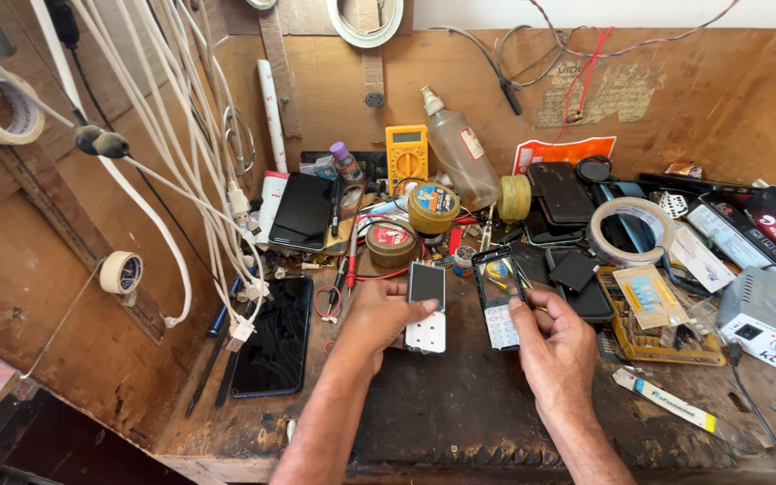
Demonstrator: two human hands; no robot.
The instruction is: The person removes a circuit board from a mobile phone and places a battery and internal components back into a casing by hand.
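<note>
Left hand [379, 316] pinches phone body [426, 307] | right hand [551, 339] pinches front cover [499, 298]

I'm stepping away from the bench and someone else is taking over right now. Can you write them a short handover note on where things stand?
Left hand: holds the phone's inner board, screen and white keypad facing up, just above the dark work mat.
Right hand: grips the phone's front frame, its screen window empty and keys showing.
Done: the phone is apart in two pieces.
Left: the pieces are not joined; whether any repair was made cannot be told.
Nearby: yellow multimeter, tape roll, black smartphone at left.
</note>
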